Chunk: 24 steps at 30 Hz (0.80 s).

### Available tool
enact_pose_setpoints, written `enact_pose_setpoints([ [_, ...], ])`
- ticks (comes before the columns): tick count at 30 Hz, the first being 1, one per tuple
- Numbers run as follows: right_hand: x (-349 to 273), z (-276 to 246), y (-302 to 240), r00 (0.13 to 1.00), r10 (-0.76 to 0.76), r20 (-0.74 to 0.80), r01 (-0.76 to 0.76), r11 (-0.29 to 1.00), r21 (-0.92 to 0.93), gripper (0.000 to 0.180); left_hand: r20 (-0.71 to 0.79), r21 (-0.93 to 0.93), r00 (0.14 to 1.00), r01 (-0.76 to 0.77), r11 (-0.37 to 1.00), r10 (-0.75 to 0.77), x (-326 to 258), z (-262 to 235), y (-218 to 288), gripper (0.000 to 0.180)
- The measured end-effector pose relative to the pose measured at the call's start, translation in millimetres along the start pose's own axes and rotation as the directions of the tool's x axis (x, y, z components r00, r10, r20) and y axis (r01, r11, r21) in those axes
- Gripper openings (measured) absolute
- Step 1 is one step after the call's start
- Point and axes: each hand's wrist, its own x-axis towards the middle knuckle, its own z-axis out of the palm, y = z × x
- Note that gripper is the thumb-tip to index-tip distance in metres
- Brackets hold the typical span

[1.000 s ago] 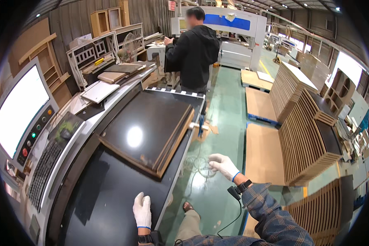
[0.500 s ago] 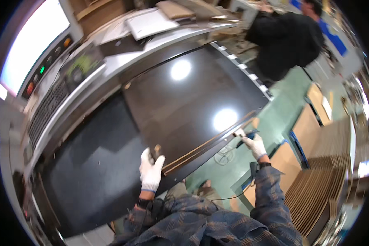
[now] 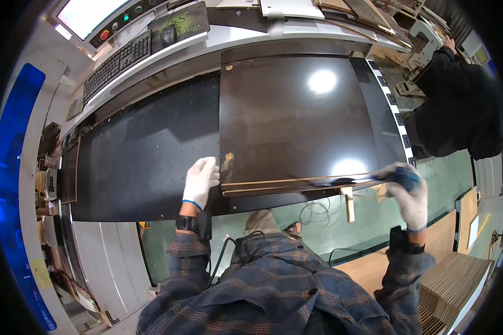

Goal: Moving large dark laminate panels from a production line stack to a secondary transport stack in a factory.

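A stack of dark brown panels [image 3: 296, 120] lies flat on the black machine bed [image 3: 145, 151], its near edge showing pale wood layers. The left hand [image 3: 201, 180], in a white glove, rests flat with fingers together on the near left corner of the stack, just beside a small round hole in the top panel. The right hand [image 3: 408, 192], gloved and blurred, is at the near right corner, closed around a blue object [image 3: 399, 177]; whether it also grips the panel edge cannot be told. A short wooden block [image 3: 348, 204] hangs below the near edge, between the hands. Beyond the bed stand a keyboard [image 3: 114, 64] and a control console [image 3: 128, 14] with coloured buttons. A person in dark clothing [image 3: 458, 106] stands at the bed's right end. Green floor [image 3: 318, 220] and stacked pale boards [image 3: 458, 285] lie below.
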Motion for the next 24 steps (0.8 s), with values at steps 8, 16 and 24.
enact_pose_setpoints([
  [8, 80, 145, -119, 0.728, 0.022, 0.685, 0.642, 0.331, -0.692, 0.016, -0.025, -0.195, 0.999, 0.019, 0.981, -0.025, 80, -37, 46, 0.040],
  [16, 130, 210, -152, 0.597, 0.136, 0.791, 0.727, 0.324, -0.605, 0.013, 0.271, -0.140, 0.959, -0.043, 0.989, 0.080, 204, -8, 87, 0.044],
  [24, 277, 227, -164, 0.864, -0.065, 0.499, 0.502, 0.192, -0.844, 0.024, 0.124, -0.006, 0.864, -0.491, 0.871, 0.487, 348, 55, 121, 0.056],
])
